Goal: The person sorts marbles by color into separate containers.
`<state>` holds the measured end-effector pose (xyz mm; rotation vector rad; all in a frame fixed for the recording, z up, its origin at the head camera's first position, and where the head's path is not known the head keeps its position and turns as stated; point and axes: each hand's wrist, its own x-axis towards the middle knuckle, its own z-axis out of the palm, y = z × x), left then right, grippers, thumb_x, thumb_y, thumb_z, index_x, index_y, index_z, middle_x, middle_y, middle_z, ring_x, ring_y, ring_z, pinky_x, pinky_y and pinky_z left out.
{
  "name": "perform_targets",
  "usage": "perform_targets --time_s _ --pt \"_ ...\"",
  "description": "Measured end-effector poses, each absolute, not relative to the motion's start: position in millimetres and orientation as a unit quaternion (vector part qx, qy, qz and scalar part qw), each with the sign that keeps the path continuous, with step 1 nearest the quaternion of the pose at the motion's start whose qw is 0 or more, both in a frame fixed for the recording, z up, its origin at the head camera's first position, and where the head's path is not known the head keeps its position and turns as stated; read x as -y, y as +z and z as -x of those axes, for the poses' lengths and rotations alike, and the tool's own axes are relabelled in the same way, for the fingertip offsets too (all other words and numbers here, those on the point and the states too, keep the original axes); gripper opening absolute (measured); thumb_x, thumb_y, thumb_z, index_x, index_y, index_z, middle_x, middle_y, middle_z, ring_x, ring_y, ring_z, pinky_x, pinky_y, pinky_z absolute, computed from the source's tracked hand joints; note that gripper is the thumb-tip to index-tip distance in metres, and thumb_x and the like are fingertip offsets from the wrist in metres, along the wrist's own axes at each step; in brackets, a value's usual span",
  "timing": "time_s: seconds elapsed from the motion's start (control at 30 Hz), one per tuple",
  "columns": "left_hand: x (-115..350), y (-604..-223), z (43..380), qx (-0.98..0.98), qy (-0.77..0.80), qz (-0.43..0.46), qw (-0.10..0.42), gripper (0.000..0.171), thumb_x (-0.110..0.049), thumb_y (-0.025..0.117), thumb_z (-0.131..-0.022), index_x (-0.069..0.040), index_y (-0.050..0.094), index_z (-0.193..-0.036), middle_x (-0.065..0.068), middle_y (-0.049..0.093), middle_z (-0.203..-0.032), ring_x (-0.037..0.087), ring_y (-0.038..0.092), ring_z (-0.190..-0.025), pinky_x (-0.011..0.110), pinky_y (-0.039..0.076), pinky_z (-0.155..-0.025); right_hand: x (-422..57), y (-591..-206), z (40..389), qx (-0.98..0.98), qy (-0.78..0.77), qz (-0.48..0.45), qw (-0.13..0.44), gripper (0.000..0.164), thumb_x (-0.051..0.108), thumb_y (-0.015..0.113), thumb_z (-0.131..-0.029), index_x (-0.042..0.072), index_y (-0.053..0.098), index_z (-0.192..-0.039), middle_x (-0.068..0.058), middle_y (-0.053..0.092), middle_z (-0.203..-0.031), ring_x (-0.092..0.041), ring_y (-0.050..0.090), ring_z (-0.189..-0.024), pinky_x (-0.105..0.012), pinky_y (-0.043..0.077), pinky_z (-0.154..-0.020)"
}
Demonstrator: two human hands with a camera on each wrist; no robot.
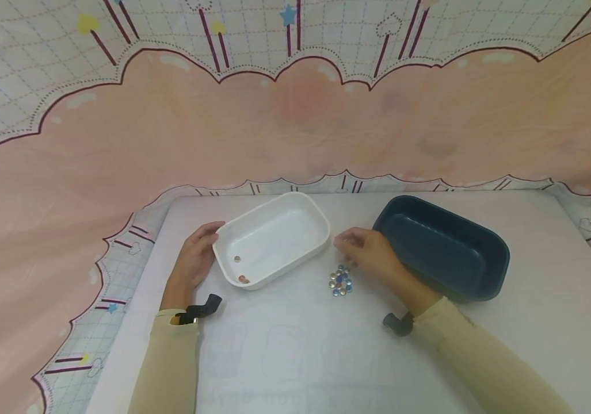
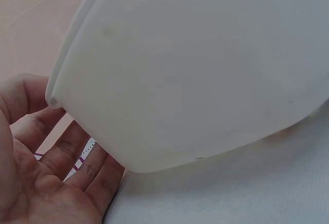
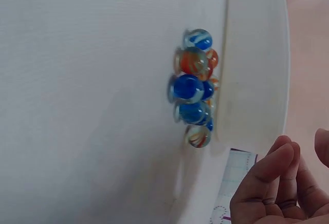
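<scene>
The left hand [image 1: 190,264] holds the white tray's [image 1: 282,230] corner. The right hand's [image 1: 370,251] thumb and bent fingers stand apart, seemingly empty, near the marble pile [image 3: 189,88]. Only the head view shows marbles inside [image 1: 244,279].

Only bit of txt I can (partly) read: a v. faint line of lettering [image 1: 285,398] on the white tabletop [image 1: 274,313], head view, nr the bottom edge of the pic; the mid part looks like "good day", approx., pale grey & spaced out, w/ more letters either side too washed-out to make out, so can't give the full wording or say for sure which way round it's printed. Just above it, same tabletop, a row of pale blocky shapes [image 1: 290,351], also v. faint, can't tell if letters or a pic. No other txt, brand or no. legible, incl. both wrist views
</scene>
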<state>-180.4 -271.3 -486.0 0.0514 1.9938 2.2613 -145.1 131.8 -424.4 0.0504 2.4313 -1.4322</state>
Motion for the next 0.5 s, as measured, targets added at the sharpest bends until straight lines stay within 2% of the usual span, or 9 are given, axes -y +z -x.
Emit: perform_targets --time_s 0.17,0.5 --pt "270.6 -486.0 180.5 -0.662 0.747 -0.017 0.064 0.036 -0.015 0.051 -0.107 -0.004 0.054 -0.14 -0.004 0.057 -0.135 0.011 0.054 -0.13 0.016 0.049 -0.106 -133.8 -428.9 140.2 -0.853 -0.495 -0.022 0.164 0.029 0.037 0.064 -0.1 0.018 0.07 -0.121 -0.01 0.073 -0.104 -0.024 0.068 -0.09 -0.029 0.057 -0.074" --pt "270.2 -483.8 179.3 -0.659 0.749 -0.014 0.064 0.032 -0.014 0.05 -0.107 -0.008 0.057 -0.138 -0.004 0.057 -0.135 0.011 0.055 -0.129 0.016 0.049 -0.105 -139.4 -435.7 131.3 -0.86 -0.484 -0.016 0.161 0.029 0.036 0.065 -0.1 0.018 0.07 -0.121 -0.006 0.072 -0.1 -0.022 0.067 -0.087 -0.029 0.056 -0.072"
